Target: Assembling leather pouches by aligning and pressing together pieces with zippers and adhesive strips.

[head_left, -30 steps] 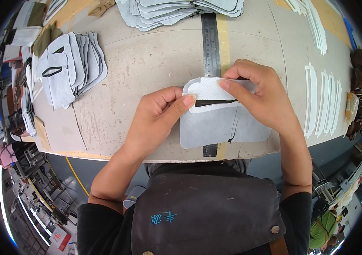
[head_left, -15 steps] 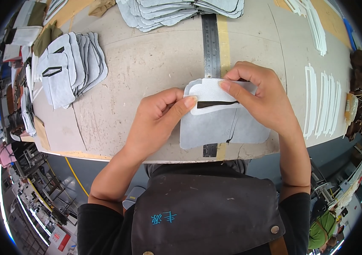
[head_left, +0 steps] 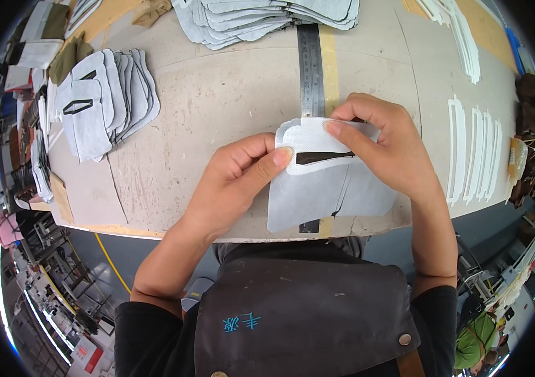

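Both my hands grip one light grey fabric panel [head_left: 305, 200] near the table's front edge. Along its upper part lies a white textured strip [head_left: 321, 134] with a long slot, and something dark shows through the slot. At the slot's left end my left hand [head_left: 242, 169] pinches the panel between thumb and bent fingers. My right hand [head_left: 383, 141] pinches the upper right part, its thumb on the white strip and its fingers behind. The panel hangs over a steel ruler [head_left: 309, 69] that lies on the table; the ruler's near end shows below the panel.
A fanned stack of grey panels [head_left: 126, 94] lies at the left, some with dark-edged slots. Another grey stack [head_left: 242, 22] is at the far side. White strip frames [head_left: 476, 154] line the right. Yellow tape [head_left: 330, 69] runs beside the ruler on the table [head_left: 217, 94].
The panel's left side has moved slightly down toward me with my left hand. Its slot now gapes a little wider. My right hand has barely moved.
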